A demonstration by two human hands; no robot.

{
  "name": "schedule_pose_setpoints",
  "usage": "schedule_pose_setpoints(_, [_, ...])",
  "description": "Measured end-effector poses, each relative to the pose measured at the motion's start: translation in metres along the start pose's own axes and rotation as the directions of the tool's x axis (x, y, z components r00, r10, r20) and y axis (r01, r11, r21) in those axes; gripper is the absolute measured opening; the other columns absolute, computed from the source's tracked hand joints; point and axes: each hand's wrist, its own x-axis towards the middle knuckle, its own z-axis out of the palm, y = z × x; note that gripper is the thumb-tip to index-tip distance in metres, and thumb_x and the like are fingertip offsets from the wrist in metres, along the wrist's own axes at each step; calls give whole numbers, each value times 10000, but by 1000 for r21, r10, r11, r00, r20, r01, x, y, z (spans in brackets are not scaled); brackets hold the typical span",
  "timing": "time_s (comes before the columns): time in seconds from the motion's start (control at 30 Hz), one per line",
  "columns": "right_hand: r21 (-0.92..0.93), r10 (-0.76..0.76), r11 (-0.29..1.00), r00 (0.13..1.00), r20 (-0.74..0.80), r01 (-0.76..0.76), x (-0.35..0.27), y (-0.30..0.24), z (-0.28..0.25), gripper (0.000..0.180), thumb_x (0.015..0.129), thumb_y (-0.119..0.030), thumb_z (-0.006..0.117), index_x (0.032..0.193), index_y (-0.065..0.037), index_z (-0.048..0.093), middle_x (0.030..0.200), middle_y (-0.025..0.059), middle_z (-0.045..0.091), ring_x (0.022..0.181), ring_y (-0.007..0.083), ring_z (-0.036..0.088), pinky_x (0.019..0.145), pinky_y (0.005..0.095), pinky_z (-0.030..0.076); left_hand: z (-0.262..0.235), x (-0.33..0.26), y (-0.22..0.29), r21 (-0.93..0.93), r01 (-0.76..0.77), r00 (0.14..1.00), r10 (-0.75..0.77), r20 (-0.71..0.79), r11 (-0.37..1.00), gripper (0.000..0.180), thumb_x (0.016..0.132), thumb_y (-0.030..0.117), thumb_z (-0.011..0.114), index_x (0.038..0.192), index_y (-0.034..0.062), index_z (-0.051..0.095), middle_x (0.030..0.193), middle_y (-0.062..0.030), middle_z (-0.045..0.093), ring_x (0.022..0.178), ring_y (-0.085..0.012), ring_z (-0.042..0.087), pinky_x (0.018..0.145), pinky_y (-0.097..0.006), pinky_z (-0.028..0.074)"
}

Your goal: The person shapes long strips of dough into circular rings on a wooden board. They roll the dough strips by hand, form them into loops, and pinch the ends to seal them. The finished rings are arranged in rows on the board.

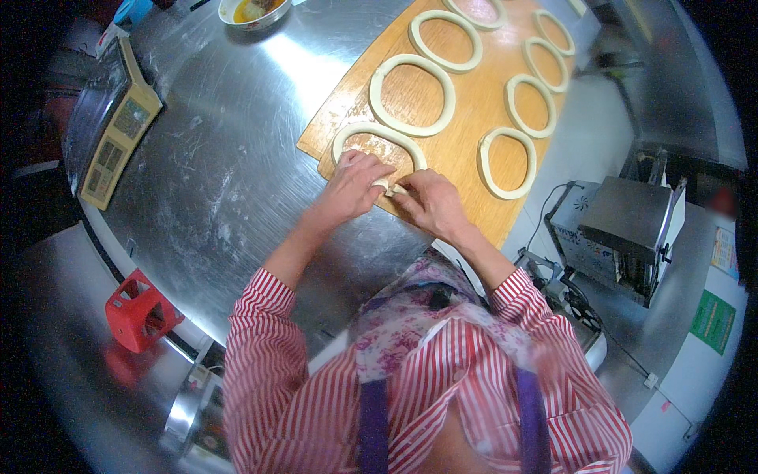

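At the wooden board's (478, 95) near edge my left hand (347, 189) and right hand (435, 203) pinch soft-looking dough-ring ends (381, 183), best held there

No lettering is coming through legibly here. On the right, a green sign (712, 322) is showing faint pale lines that are blurring together; just beyond it, a pale poster (724, 253) is bearing coloured print too small to make out. Nearer the middle, the side of a metal machine (570, 235) is carrying dark, unreadable marks. Far left, a scale (104, 162) is displaying blurred panels on its beige front.
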Motion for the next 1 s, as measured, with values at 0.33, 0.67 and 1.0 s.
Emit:
schedule_pose_setpoints(0.33, [-273, -314, 927, 929, -195, 256, -5, 6, 23, 169, 858, -230, 702, 947, -96, 653, 929, 75, 626, 970, 258, 594, 917, 446, 420, 0, 1, -3, 288, -37, 999, 38, 2, 957, 141, 878, 150, 670, 956, 41, 626, 939, -139, 601, 938, -333, 587, 896, -458, 429])
schedule_pose_setpoints(0.67, [-426, -266, 879, 962, -62, 215, -61, 68, -32, 133, 890, -219, 662, 914, -92, 629, 878, 89, 581, 943, 271, 581, 942, 444, 404, 71, 17, 28, 159, -146, 988, 151, -18, 976, 153, 926, 203, 640, 956, 62, 588, 941, -111, 577, 948, -299, 568, 902, -435, 426])
schedule_pose_setpoints(1.0, [-189, 8, 979, 947, -322, -72, -111, 77, -17, 182, 837, -146, 719, 1009, -97, 687, 907, 64, 636, 938, 265, 591, 904, 423, 404, 93, 34, 61, 104, -283, 948, 262, 182, 953, 202, 875, 236, 708, 995, 79, 662, 955, -89, 611, 973, -282, 596, 922, -439, 426])
